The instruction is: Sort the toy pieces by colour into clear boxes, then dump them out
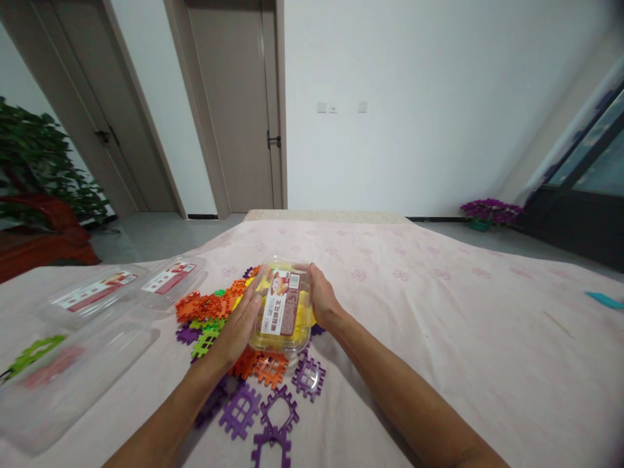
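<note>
Between my two hands is a clear plastic container [304, 325] with a red-and-white label on its lid and yellow pieces showing inside. My left hand [240, 322] presses along its left side, and my right hand [322, 296] grips the right side. Both palms face inward, with the fingers partly hidden by the container. Under and around it lies a spread of notched plastic building pieces: orange ones [270, 369] and green ones [205, 341] to the left and below, purple ones [241, 411] nearer to me.
Two lidded clear containers with labels [170, 276] [95, 292] and a clear tray [92, 370] stand at left, a green piece [36, 354] beside them. A pink patterned cloth [439, 351] covers the surface. A teal object [605, 299] lies far right.
</note>
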`<state>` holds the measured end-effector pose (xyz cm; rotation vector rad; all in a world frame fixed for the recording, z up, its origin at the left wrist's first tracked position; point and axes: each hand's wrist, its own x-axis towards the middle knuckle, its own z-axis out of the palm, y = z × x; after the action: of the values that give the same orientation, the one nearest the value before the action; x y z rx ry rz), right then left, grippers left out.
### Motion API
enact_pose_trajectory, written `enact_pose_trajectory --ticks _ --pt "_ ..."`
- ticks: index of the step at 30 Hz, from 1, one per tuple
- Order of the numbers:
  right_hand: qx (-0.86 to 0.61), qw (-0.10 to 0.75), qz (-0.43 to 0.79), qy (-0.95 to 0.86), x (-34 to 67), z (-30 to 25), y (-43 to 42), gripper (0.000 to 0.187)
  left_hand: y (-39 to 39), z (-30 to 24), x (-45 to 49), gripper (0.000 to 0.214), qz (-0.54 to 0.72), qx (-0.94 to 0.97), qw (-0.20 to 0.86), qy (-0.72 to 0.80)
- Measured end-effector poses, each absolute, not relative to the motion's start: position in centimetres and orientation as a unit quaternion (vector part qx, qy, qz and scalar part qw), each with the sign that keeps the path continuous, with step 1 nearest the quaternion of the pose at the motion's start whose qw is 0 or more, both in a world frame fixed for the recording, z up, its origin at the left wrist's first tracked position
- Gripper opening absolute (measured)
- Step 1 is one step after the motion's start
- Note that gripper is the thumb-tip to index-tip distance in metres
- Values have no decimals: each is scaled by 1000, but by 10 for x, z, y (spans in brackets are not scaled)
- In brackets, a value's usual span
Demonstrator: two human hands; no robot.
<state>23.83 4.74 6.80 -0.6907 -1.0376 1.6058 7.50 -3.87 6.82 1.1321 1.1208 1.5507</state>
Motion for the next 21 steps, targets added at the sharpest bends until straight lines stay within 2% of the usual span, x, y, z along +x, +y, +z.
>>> enact_pose_trajectory --ticks 8,21 --pt "-333 527 638 -452 248 61 59 59 -42 68 80 58 570 486 460 477" --pt "-381 569 541 -489 244 46 60 58 -41 70 82 59 571 491 433 495"
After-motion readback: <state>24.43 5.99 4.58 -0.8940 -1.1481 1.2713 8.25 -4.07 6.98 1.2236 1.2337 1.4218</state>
